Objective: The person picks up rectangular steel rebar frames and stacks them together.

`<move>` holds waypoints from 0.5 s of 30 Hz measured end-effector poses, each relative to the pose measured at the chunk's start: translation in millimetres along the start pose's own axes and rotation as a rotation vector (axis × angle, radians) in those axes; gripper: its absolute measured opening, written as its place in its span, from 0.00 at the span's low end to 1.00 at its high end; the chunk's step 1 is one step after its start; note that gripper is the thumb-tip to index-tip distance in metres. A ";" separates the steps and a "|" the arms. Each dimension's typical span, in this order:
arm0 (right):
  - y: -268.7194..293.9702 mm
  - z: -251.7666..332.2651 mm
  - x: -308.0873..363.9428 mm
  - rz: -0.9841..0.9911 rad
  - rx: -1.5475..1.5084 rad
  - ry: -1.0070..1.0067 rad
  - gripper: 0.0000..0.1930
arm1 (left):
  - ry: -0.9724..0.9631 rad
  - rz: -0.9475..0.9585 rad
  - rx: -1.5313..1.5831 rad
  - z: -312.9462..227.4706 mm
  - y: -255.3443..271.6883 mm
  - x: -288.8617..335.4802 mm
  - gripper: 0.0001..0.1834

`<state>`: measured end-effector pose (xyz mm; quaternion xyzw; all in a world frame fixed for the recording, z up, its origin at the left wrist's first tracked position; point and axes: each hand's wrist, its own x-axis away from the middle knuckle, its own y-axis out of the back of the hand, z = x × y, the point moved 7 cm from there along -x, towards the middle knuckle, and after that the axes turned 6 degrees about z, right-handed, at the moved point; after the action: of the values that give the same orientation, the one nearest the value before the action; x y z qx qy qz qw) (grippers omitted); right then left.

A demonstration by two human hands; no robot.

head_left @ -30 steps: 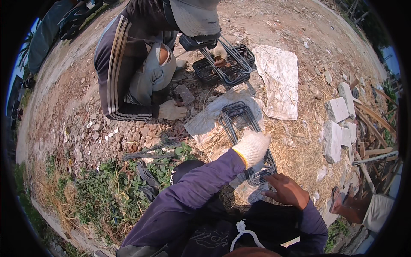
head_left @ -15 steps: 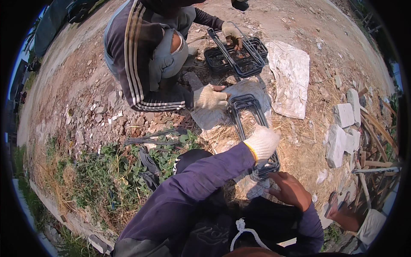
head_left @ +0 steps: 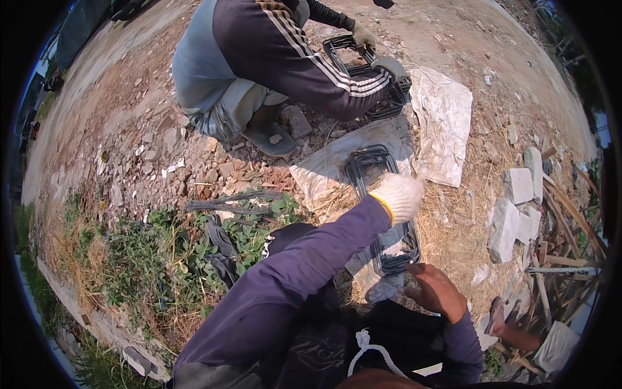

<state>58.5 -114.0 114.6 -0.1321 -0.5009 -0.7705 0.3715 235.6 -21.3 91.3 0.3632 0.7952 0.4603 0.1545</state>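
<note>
Metal frames (head_left: pixel 398 264): dark rectangular loops stacked together, lying on a pale sack (head_left: pixel 321 170) just ahead of the knees.
Left hand (head_left: pixel 398 196): in a cream knitted glove, across the middle of the metal frames; its fingers are hidden, so whether they are clamped on the bars cannot be told.
Right hand (head_left: pixel 437 290): bare, thumb and fingers apart, at the near end of the metal frames; contact is too close to tell.
Second stack (head_left: pixel 337 47): similar dark loops, beyond the first.
Co-worker (head_left: pixel 259 48): squatting, a striped sleeve reaching over the second stack, one gloved hand (head_left: pixel 364 35) at its far side.
Second sack (head_left: pixel 444 123): spread to the right of both stacks.
Wire bundle (head_left: pixel 233 203): beside green plants (head_left: pixel 168 253), on the left.
Concrete pieces (head_left: pixel 502 232): grouped at right, near wooden sticks (head_left: pixel 575 214).
</note>
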 end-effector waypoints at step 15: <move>-9.0 30.1 -3.8 -0.071 0.006 0.148 0.28 | -0.055 -0.433 -0.164 0.3 1.8 -30.8 0.23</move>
<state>49.8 -84.1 120.4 -0.0557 -0.4789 -0.7893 0.3802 257.8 -42.7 89.9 0.1826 0.8100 0.4695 0.3001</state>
